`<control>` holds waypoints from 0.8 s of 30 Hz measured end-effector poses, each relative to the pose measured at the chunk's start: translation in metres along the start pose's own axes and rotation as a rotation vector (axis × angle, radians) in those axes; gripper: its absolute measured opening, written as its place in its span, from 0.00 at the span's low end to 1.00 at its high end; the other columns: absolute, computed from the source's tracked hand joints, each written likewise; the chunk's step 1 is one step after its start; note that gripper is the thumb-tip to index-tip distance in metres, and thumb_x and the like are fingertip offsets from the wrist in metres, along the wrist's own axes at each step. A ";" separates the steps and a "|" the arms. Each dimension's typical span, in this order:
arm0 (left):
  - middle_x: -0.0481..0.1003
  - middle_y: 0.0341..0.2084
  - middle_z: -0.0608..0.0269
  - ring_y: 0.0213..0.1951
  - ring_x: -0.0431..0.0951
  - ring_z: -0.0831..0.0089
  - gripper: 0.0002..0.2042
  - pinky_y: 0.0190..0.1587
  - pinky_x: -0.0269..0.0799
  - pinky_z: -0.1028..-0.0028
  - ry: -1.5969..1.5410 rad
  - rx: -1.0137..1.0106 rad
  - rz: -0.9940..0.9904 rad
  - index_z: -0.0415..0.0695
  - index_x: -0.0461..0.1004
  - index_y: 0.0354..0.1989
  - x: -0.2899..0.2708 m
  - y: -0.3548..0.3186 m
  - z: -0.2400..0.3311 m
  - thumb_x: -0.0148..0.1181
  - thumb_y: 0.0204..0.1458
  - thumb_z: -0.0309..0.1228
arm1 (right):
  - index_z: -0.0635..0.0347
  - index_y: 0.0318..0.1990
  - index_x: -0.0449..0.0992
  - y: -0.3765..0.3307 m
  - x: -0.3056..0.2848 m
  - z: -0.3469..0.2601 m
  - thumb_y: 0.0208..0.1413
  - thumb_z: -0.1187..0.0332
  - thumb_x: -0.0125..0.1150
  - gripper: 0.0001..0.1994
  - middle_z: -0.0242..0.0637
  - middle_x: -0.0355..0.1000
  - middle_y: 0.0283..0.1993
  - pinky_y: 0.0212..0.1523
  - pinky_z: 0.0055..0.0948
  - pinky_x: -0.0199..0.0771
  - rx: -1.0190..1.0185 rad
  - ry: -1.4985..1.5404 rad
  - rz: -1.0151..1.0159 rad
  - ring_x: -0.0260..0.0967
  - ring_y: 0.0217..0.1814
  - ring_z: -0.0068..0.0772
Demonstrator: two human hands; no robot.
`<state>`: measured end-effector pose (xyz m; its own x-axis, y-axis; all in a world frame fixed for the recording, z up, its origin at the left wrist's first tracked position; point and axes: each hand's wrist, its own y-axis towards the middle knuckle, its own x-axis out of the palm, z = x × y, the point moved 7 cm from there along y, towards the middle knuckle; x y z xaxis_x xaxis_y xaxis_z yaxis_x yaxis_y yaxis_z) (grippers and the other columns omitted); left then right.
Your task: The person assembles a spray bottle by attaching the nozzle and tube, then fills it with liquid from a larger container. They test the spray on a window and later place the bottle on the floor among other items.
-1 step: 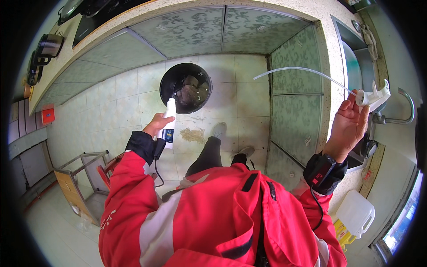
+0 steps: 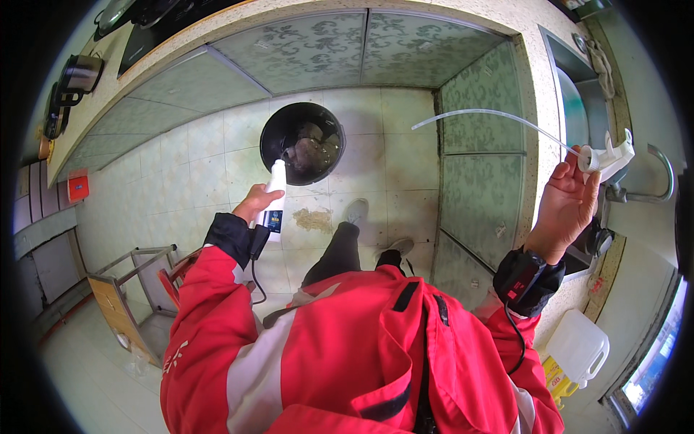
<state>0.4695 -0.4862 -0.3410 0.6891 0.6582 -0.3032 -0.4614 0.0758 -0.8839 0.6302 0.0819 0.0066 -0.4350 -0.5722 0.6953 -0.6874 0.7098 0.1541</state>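
My left hand (image 2: pixel 258 202) is wrapped round a white plastic bottle (image 2: pixel 277 181) with a dark label. The bottle's open neck points over the near rim of a round black bucket (image 2: pixel 269 123) on the floor. Grey-brown wet-looking material (image 2: pixel 316 150), perhaps cloth, lies inside the bucket. Off to the right, my right hand (image 2: pixel 569 206) pinches the collar of a white trigger spray head (image 2: pixel 609 157) beside the sink. From that collar a long, thin translucent tube (image 2: pixel 483 111) curves out to the left, its end free in the air.
Patterned green cabinets (image 2: pixel 289 50) border the floor ahead and at the right. A steel sink (image 2: pixel 587 116) with a curved faucet (image 2: pixel 669 173) is set into the right counter. A metal-framed stool (image 2: pixel 137 289) stands at the left; a translucent jug (image 2: pixel 577 347) sits at the lower right.
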 end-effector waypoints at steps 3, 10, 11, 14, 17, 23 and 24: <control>0.78 0.36 0.52 0.35 0.79 0.65 0.24 0.40 0.74 0.66 0.012 0.037 0.011 0.32 0.72 0.47 0.000 0.001 -0.006 0.69 0.47 0.37 | 0.65 0.63 0.59 0.002 0.006 0.007 0.63 0.66 0.53 0.23 0.48 0.71 0.55 0.51 0.33 0.74 0.011 0.000 -0.010 0.68 0.60 0.46; 0.77 0.38 0.57 0.40 0.77 0.68 0.19 0.45 0.71 0.68 -0.128 0.251 0.116 0.38 0.71 0.46 -0.005 -0.019 0.001 0.68 0.48 0.32 | 0.66 0.63 0.59 0.008 0.016 0.030 0.63 0.67 0.53 0.23 0.48 0.70 0.57 0.51 0.32 0.74 0.051 -0.049 0.008 0.68 0.60 0.44; 0.77 0.39 0.58 0.40 0.77 0.69 0.18 0.46 0.71 0.68 -0.211 0.306 0.104 0.39 0.71 0.46 -0.007 -0.023 0.005 0.68 0.48 0.31 | 0.66 0.63 0.59 0.009 0.016 0.033 0.63 0.67 0.53 0.23 0.48 0.69 0.57 0.52 0.33 0.75 0.041 -0.087 0.050 0.68 0.61 0.45; 0.77 0.40 0.60 0.43 0.76 0.70 0.19 0.49 0.69 0.69 -0.242 0.429 0.151 0.40 0.70 0.48 -0.016 -0.032 0.018 0.67 0.47 0.28 | 0.64 0.63 0.60 0.005 0.028 0.050 0.62 0.68 0.53 0.23 0.46 0.69 0.58 0.49 0.29 0.75 0.066 -0.158 0.081 0.69 0.60 0.42; 0.76 0.42 0.61 0.45 0.75 0.71 0.21 0.51 0.68 0.70 -0.279 0.556 0.183 0.40 0.69 0.50 -0.019 -0.050 0.032 0.66 0.47 0.27 | 0.62 0.63 0.61 -0.004 0.047 0.065 0.62 0.70 0.54 0.22 0.44 0.69 0.58 0.46 0.27 0.76 0.107 -0.169 0.037 0.69 0.58 0.40; 0.74 0.45 0.63 0.48 0.73 0.74 0.24 0.55 0.66 0.71 -0.498 0.767 0.124 0.39 0.68 0.54 -0.021 -0.096 0.084 0.66 0.46 0.22 | 0.59 0.63 0.61 0.004 0.101 0.108 0.62 0.69 0.55 0.22 0.40 0.70 0.56 0.44 0.26 0.72 0.164 -0.230 -0.144 0.68 0.58 0.37; 0.74 0.46 0.63 0.49 0.73 0.74 0.25 0.56 0.66 0.72 -0.486 0.801 0.112 0.39 0.67 0.55 -0.020 -0.107 0.094 0.65 0.46 0.20 | 0.59 0.62 0.62 0.006 0.111 0.113 0.61 0.69 0.56 0.23 0.40 0.70 0.55 0.44 0.27 0.72 0.170 -0.217 -0.190 0.69 0.56 0.36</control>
<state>0.4526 -0.4370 -0.2074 0.3923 0.9194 -0.0302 -0.8821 0.3666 -0.2958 0.5121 -0.0241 0.0052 -0.3910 -0.7749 0.4966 -0.8472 0.5139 0.1348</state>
